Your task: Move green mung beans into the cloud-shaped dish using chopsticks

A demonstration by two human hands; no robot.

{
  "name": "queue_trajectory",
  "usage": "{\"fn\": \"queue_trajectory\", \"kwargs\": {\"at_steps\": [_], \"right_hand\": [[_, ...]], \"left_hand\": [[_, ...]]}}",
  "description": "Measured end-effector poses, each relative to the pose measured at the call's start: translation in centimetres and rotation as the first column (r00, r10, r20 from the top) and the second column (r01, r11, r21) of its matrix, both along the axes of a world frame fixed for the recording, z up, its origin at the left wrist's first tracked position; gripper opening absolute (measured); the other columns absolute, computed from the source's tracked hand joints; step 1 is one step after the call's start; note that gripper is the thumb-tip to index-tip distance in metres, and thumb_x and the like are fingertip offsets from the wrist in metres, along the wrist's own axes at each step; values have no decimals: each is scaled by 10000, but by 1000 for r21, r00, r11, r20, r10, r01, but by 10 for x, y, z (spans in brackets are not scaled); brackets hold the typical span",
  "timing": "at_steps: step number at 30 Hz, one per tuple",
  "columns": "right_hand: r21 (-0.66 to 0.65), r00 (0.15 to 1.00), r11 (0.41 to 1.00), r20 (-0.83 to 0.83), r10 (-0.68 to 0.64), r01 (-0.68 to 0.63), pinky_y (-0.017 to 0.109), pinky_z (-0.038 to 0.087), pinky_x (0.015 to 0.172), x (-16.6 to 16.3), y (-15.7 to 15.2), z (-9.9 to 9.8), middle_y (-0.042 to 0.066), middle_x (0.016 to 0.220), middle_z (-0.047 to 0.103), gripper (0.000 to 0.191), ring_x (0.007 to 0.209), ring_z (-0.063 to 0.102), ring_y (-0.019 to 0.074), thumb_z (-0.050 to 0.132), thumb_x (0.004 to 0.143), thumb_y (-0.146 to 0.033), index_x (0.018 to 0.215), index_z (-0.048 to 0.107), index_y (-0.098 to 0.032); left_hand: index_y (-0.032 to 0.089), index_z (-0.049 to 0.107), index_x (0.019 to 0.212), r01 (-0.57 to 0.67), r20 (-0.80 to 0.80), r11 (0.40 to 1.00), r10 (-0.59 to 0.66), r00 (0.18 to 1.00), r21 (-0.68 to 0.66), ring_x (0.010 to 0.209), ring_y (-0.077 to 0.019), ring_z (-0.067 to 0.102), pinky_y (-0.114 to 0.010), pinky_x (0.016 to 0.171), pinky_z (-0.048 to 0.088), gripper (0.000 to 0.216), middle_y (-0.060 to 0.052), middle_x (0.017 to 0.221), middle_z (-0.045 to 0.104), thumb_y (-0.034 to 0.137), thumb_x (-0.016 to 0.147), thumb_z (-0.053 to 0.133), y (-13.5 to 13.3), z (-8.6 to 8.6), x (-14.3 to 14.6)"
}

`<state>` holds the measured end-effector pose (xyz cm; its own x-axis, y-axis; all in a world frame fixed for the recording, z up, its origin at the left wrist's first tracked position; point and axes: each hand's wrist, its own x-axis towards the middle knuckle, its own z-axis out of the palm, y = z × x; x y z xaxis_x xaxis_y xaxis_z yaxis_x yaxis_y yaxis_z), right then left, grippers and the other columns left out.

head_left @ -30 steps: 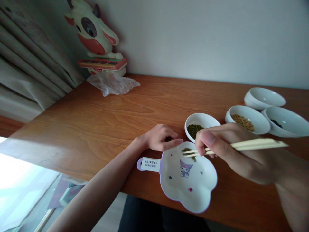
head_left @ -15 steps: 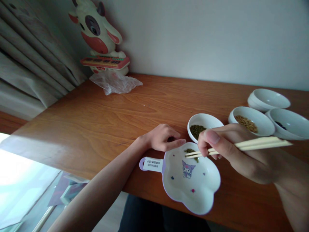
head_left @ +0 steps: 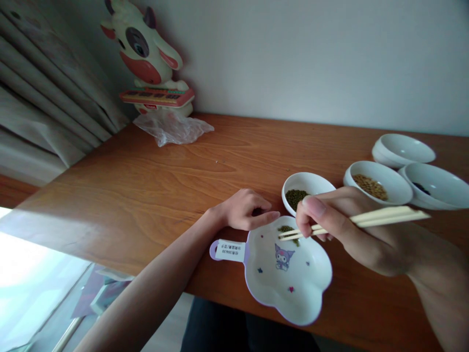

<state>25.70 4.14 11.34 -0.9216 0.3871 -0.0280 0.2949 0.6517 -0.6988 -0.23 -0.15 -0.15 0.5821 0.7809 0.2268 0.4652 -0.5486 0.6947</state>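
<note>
My right hand (head_left: pixel 355 230) is closed round a pair of pale wooden chopsticks (head_left: pixel 388 216). Their tips lie close together at a small heap of green mung beans (head_left: pixel 285 229) in a white, flower-shaped plate (head_left: pixel 306 293) with a purple rim and a cartoon figure. At the plate's upper left rim rests my left hand (head_left: pixel 251 209), fingers curled and thumb along the edge. Just behind the plate stands a white bowl (head_left: pixel 318 183) holding more mung beans (head_left: pixel 296 198); my right hand partly covers it.
To the right are a white bowl of tan grains (head_left: pixel 370 186), a bowl with a few dark beans (head_left: pixel 421 187) and another white bowl (head_left: pixel 405 146). A cow toy keyboard (head_left: pixel 157 95) and a clear plastic bag (head_left: pixel 176 129) sit at the back left. The table's front edge runs beneath the plate.
The whole view has shifted slightly. The chopstick tips stay at the mung beans in the plate, and both hands keep nearly the same pose.
</note>
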Motion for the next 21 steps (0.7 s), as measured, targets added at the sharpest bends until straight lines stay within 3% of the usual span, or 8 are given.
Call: {"fn": "queue_trajectory", "kwargs": {"at_steps": [7,15,21], "right_hand": [[-24,1000,1000,7,6,-6,316,382,594,0,-1,1,-26,675,542,587,591,481,128,307,1191,-519,810,630,-211],[21,993,999,-114,-27,29,316,384,624,-6,-1,-2,-31,608,563,604,550,492,109,359,1190,-483,747,657,-199],[-18,962,981,-194,-193,193,349,397,578,21,14,19,9,595,630,671,545,568,156,363,1163,-550,696,730,-237]], "left_hand": [[160,753,823,-9,5,1000,9,1000,2,640,-128,613,-280,635,449,453,-50,772,736,417,1104,508,0,-1,0],[160,712,787,-16,-23,1000,15,1000,-5,647,-124,597,-284,638,420,473,-41,756,716,431,1112,501,0,1,0],[176,561,671,-17,-40,1000,18,999,26,577,-114,484,-293,595,355,515,-6,636,584,431,1112,486,1,2,2]]}}
